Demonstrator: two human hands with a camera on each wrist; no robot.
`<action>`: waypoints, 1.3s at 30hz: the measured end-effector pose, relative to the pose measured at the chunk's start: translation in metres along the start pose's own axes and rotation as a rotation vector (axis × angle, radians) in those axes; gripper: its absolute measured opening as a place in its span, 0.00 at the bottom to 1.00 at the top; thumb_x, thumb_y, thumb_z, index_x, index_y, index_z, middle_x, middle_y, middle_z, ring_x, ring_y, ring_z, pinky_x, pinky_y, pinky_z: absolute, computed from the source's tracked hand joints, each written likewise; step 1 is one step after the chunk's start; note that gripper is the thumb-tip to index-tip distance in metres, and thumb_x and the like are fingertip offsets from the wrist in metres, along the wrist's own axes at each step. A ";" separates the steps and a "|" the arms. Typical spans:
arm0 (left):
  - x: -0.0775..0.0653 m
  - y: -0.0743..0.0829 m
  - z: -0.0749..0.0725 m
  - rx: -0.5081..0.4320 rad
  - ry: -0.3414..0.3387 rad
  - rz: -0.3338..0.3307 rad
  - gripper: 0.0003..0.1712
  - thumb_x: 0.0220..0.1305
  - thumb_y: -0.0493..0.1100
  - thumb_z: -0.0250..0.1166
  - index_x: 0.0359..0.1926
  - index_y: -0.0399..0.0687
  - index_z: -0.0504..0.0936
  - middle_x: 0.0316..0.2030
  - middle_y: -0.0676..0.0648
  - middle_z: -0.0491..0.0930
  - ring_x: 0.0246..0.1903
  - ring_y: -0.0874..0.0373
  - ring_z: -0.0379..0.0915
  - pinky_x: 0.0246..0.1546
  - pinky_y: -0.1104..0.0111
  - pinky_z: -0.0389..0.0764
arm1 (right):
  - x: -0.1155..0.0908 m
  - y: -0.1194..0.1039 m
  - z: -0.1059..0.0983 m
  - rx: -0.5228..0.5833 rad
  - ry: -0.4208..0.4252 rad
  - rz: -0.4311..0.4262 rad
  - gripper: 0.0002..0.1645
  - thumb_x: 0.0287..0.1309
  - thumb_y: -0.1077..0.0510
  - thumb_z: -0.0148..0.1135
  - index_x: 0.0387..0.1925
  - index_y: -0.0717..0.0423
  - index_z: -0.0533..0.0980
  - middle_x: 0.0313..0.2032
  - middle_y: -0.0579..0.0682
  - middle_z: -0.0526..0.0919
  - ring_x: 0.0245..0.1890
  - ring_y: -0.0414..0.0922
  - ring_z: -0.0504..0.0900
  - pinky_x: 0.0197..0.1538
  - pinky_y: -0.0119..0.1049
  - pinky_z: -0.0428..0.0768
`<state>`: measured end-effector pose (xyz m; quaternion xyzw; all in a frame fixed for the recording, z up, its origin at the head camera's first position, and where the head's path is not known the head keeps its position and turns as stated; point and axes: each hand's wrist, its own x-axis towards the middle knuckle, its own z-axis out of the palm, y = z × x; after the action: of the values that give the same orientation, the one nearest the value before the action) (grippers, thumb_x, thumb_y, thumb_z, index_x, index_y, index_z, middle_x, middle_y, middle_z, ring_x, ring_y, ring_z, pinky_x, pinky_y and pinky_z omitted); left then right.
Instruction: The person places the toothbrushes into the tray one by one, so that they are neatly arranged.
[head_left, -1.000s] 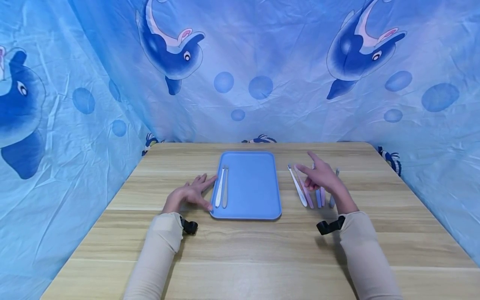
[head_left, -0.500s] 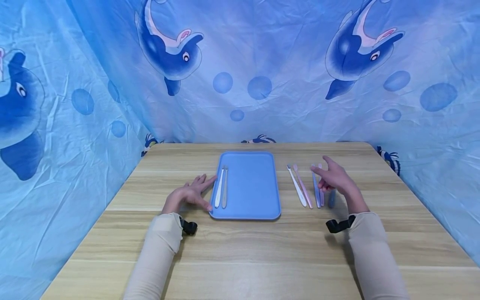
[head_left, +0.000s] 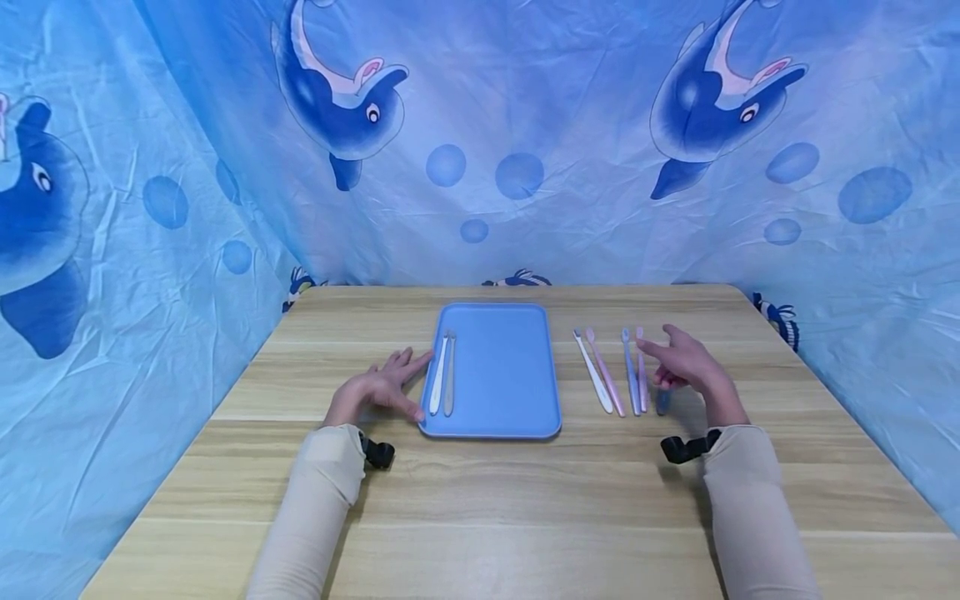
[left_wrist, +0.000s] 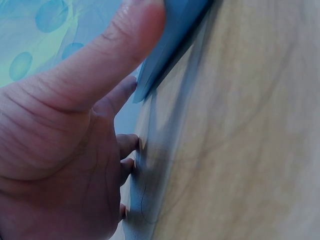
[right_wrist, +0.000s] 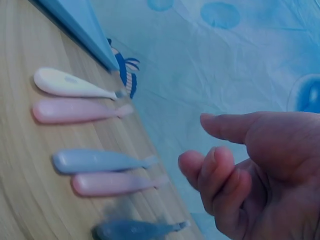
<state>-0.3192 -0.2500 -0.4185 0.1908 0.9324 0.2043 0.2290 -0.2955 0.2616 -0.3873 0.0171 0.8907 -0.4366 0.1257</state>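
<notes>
My left hand (head_left: 381, 387) rests at the left rim of a blue tray (head_left: 502, 367), fingers spread, thumb by its near corner. Side by side on the tray's left part lie a white toothbrush (head_left: 438, 383) and a grey toothbrush (head_left: 450, 385). My right hand (head_left: 688, 364) hovers at the right end of a row of toothbrushes, its index finger and thumb apart and the other fingers loosely bent, holding nothing. That row has a white toothbrush (right_wrist: 70, 84), a pink one (right_wrist: 75, 111), a blue one (right_wrist: 95, 161), another pink one (right_wrist: 112, 184) and a dark blue one (right_wrist: 137, 230), partly hidden by the hand in the head view.
All of this lies on a wooden table (head_left: 487, 517). Behind it and along both sides hangs a blue curtain (head_left: 480, 125) with dolphins and bubbles. The row of toothbrushes lies to the right of the tray.
My right hand has moved rightward along the row, from above the middle toothbrushes to the dark blue one, uncovering the blue and pink ones. The left hand and tray stay put.
</notes>
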 end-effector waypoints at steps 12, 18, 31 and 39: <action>0.004 -0.004 0.000 0.002 0.001 -0.014 0.75 0.44 0.68 0.77 0.81 0.58 0.37 0.79 0.33 0.27 0.78 0.30 0.19 0.73 0.30 0.28 | -0.009 0.015 -0.017 -0.057 -0.107 0.133 0.61 0.74 0.34 0.42 0.74 0.72 0.22 0.17 0.41 0.77 0.16 0.34 0.75 0.23 0.29 0.74; 0.004 -0.004 -0.001 0.003 -0.004 -0.021 0.74 0.46 0.66 0.77 0.81 0.58 0.37 0.80 0.33 0.27 0.78 0.31 0.19 0.74 0.31 0.30 | -0.009 0.017 -0.015 -0.060 -0.160 0.191 0.58 0.74 0.37 0.43 0.75 0.72 0.26 0.17 0.41 0.77 0.16 0.34 0.75 0.24 0.28 0.74; 0.005 -0.002 -0.003 0.008 -0.009 -0.024 0.74 0.46 0.67 0.77 0.81 0.59 0.36 0.79 0.33 0.26 0.78 0.31 0.18 0.73 0.31 0.28 | -0.006 0.021 -0.007 -0.090 -0.187 0.205 0.44 0.75 0.37 0.44 0.65 0.73 0.51 0.17 0.43 0.78 0.17 0.35 0.76 0.23 0.27 0.74; 0.004 -0.002 -0.002 0.011 -0.005 -0.019 0.74 0.47 0.66 0.77 0.81 0.57 0.37 0.80 0.33 0.27 0.78 0.31 0.19 0.73 0.31 0.28 | -0.002 0.023 -0.004 -0.069 -0.187 0.219 0.43 0.75 0.38 0.45 0.66 0.71 0.49 0.18 0.43 0.78 0.17 0.35 0.77 0.23 0.26 0.74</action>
<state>-0.3245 -0.2505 -0.4192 0.1838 0.9347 0.1964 0.2322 -0.2911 0.2793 -0.4024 0.0689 0.8823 -0.3892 0.2555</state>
